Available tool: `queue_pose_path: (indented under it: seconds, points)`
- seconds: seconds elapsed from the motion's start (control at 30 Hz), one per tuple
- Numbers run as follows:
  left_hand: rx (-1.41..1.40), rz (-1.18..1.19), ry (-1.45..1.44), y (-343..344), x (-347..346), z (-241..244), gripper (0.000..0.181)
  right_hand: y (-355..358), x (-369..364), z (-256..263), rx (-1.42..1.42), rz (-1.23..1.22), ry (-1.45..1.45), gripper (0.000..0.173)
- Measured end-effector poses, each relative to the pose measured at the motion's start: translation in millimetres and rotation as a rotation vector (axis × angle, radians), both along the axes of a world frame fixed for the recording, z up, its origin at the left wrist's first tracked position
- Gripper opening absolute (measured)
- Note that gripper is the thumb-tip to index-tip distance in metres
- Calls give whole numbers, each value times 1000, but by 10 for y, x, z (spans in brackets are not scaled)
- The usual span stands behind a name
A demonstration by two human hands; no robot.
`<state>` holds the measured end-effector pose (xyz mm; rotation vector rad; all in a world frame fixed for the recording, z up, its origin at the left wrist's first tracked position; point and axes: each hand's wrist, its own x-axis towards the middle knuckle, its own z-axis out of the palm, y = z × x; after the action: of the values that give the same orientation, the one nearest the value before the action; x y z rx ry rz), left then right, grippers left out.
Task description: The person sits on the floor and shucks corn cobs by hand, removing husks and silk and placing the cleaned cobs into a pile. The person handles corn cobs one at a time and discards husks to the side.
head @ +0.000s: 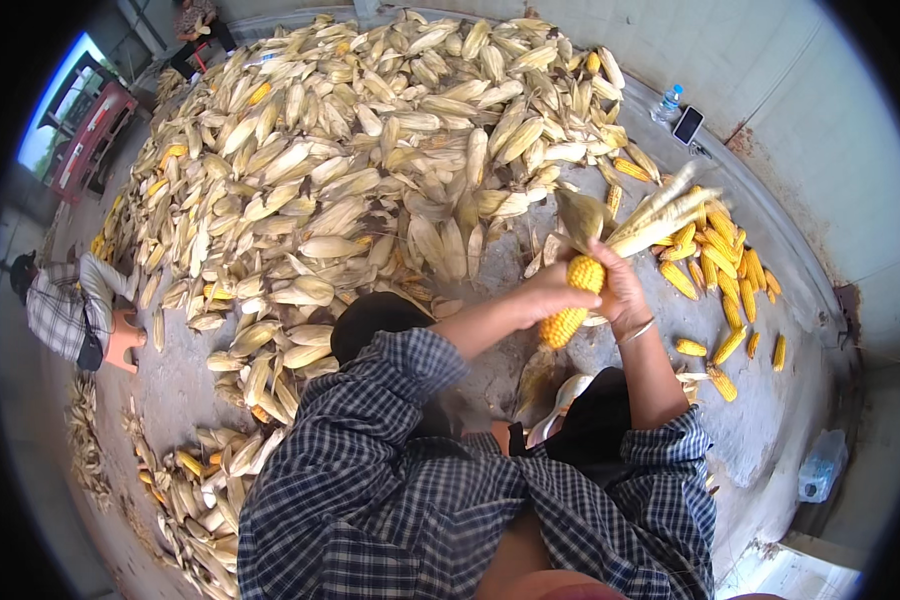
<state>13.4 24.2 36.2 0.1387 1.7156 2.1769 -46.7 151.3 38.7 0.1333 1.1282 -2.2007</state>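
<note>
Between my hands is a corn cob [564, 327] with bare yellow kernels, its lower tip pointing down. My left hand [551, 294] is wrapped around the middle of the cob. My right hand [619, 283], with a bracelet at the wrist, grips the pale dry husks [656, 217] at the cob's upper end, which spread up and to the right. Part of the cob is hidden by my fingers. Ahead and to the left lies a large heap of unhusked corn [345, 180]. Husked yellow cobs [727, 262] lie in a loose pile on the concrete floor, right of my right hand.
A water bottle [667, 103] and a phone [688, 125] rest by the wall. A person [64, 307] sits on an orange stool [124, 341] at left; another person [199, 30] sits at the far left. A plastic-wrapped pack [823, 466] stands at right. More husks [202, 517] lie lower left.
</note>
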Motion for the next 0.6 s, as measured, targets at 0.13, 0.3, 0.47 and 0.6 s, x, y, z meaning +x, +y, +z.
queue_pose_path:
  seconds: [0.13, 0.3, 0.47, 0.6]
  points:
    - [224, -117, -136, -22, 2, -106, 35, -9, -186, 41, -224, -122, 8, 40]
    - [464, -309, -204, -113, 26, -187, 40, 43, -82, 318, -205, 155, 176, 53]
    - [550, -401, -198, -181, 103, -249, 45, -46, 56, 404, -305, 327, 112, 54]
    - [616, -419, -240, -150, 200, -228, 47, -224, 132, 446, -262, 168, 47, 25]
